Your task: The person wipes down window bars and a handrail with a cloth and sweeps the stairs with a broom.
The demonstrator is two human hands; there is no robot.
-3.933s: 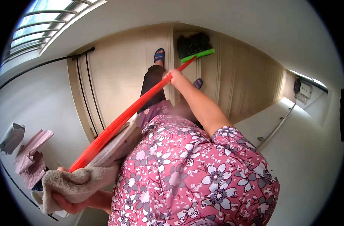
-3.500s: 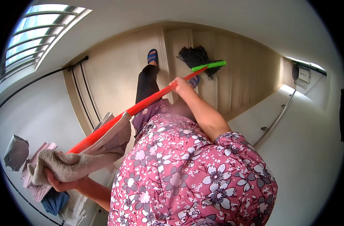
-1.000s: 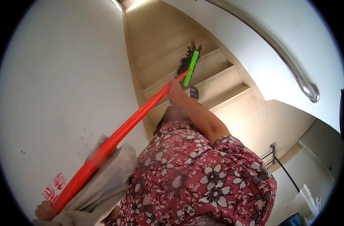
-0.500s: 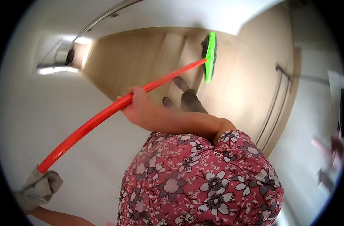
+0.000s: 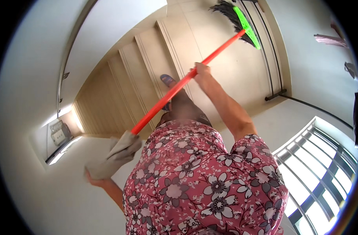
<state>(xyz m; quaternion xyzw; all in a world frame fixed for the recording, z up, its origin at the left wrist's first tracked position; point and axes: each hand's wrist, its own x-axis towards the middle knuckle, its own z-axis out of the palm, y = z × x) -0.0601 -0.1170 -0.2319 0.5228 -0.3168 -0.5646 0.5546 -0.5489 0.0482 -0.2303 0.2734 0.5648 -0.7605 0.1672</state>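
A broom with a long red handle (image 5: pixel 161 102) slants across the view, from lower left to upper right. Its bright green head (image 5: pixel 246 26) with dark bristles (image 5: pixel 225 9) is over the landing floor at the upper right. My right hand (image 5: pixel 201 69) is closed round the handle, partway down towards the head. A beige-grey cloth (image 5: pixel 118 154) covers the handle's top end. My left hand (image 5: pixel 96 180) grips this cloth at its lower left; most of its fingers are hidden under it and blurred.
Beige stairs (image 5: pixel 143 64) run down to the left beneath my sandalled feet (image 5: pixel 168 80). A metal handrail (image 5: pixel 69 58) follows the left wall. A dark metal rack (image 5: pixel 271 58) stands along the landing's right edge. A barred window (image 5: pixel 316 168) is at lower right.
My right hand has moved right and away with the broom, its head now nearer the rack. My left hand and the cloth have come up and right. The view has turned, bringing in the window.
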